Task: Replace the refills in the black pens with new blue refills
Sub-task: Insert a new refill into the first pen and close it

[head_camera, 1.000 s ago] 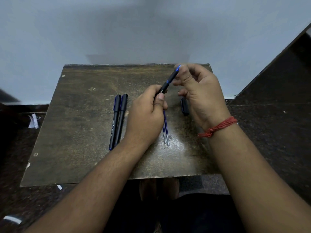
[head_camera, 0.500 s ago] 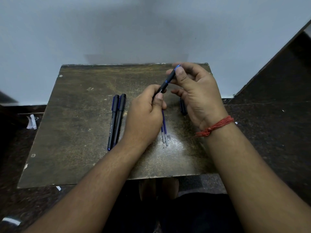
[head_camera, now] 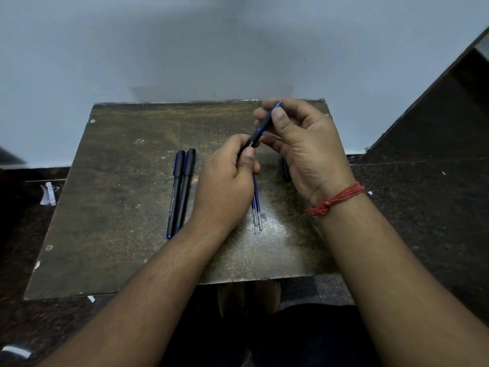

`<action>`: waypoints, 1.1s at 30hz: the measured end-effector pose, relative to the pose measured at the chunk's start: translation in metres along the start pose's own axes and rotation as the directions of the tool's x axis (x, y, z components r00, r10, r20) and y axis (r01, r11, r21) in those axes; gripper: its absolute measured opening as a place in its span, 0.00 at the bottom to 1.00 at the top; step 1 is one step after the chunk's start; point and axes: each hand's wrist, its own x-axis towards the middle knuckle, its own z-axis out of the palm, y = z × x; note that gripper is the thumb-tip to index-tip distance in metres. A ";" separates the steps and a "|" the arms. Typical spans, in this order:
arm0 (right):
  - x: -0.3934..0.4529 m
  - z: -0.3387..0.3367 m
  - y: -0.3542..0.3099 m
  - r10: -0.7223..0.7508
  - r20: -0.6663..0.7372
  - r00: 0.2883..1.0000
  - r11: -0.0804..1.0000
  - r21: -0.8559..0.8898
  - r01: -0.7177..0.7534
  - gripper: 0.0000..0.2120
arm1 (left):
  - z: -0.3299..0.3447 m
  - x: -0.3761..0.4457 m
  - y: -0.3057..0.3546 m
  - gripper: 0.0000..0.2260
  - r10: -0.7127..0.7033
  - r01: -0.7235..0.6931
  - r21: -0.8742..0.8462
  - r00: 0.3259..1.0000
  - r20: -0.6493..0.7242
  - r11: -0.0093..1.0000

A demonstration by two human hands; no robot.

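a black pen (head_camera: 258, 129) is held up over the surface (head_camera: 119, 207) by both hands.

the lower part of the pen is gripped by the left hand (head_camera: 227, 186), with the fingers curled round it and the thumb laid on top. the upper end, where a blue tip shows, is pinched by the thumb and fingers of the right hand (head_camera: 304, 152). a red thread (head_camera: 336, 198) is tied round the right wrist. two capped black pens (head_camera: 181, 192) are laid side by side, touching, on the surface to the left of the hands. blue refills (head_camera: 257, 207) are laid on the surface between the two wrists, partly hidden under the left hand. a small dark thing (head_camera: 285, 169) is seen under the right hand; what it is cannot be told.
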 end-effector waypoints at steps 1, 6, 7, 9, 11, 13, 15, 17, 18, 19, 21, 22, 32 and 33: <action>0.000 0.000 0.000 0.000 0.003 1.000 1.000 -0.003 0.000 0.05 | 0.000 0.000 0.000 0.08 -0.002 0.002 0.001 1.000 0.001 1.000; 0.000 0.003 0.001 0.006 -0.070 0.998 0.999 -0.036 -0.008 0.05 | 0.001 -0.002 0.003 0.08 0.013 -0.013 0.015 1.000 0.010 1.000; 0.000 0.002 0.001 0.005 -0.076 0.997 0.999 -0.034 -0.008 0.06 | 0.001 -0.002 0.003 0.08 0.012 -0.013 0.017 1.000 0.014 1.000; 0.000 0.001 0.002 0.005 -0.060 0.998 1.000 -0.013 -0.006 0.04 | 0.001 -0.002 0.003 0.08 0.011 -0.012 0.006 1.000 0.011 1.000; 0.000 0.000 0.002 -0.002 -0.025 1.000 1.000 0.004 0.002 0.04 | 0.001 -0.001 0.002 0.08 0.011 -0.011 -0.004 1.000 0.000 1.000; 0.000 -0.001 0.002 -0.011 0.009 1.000 1.000 -0.008 0.011 0.05 | 0.001 -0.001 0.001 0.08 0.004 -0.004 -0.009 1.000 -0.004 1.000; -0.001 0.000 0.001 -0.009 0.011 1.000 1.000 -0.022 0.009 0.06 | 0.001 -0.001 0.001 0.08 -0.002 0.002 -0.011 1.000 -0.002 1.000; -0.001 0.001 0.000 -0.001 -0.020 1.000 1.000 -0.030 0.000 0.04 | 0.001 -0.001 0.001 0.08 0.003 -0.003 -0.009 1.000 -0.001 1.000; 0.000 0.002 0.000 0.003 -0.042 0.999 0.999 -0.034 -0.004 0.04 | 0.001 -0.002 0.002 0.08 0.008 -0.008 -0.006 1.000 0.001 1.000; 0.000 0.002 0.000 0.004 -0.063 0.998 0.999 -0.037 -0.006 0.05 | 0.001 -0.002 0.003 0.08 0.010 -0.010 -0.003 1.000 0.004 1.000; 0.000 0.002 0.001 -0.001 -0.080 0.997 0.999 -0.039 -0.003 0.05 | 0.001 -0.003 0.004 0.07 0.012 -0.012 -0.002 1.000 0.009 1.000; 0.000 0.001 0.002 -0.003 -0.070 0.998 0.999 -0.035 0.000 0.04 | 0.001 -0.003 0.004 0.07 0.010 -0.010 -0.005 1.000 0.010 1.000; -0.001 0.003 0.000 0.005 -0.049 0.999 1.000 -0.002 -0.005 0.05 | 0.001 -0.001 0.002 0.08 0.000 0.000 -0.012 1.000 0.004 1.000; -0.001 0.003 0.000 0.008 -0.069 0.998 1.000 0.003 -0.008 0.06 | 0.001 -0.001 0.002 0.08 0.005 -0.005 -0.003 1.000 0.007 1.000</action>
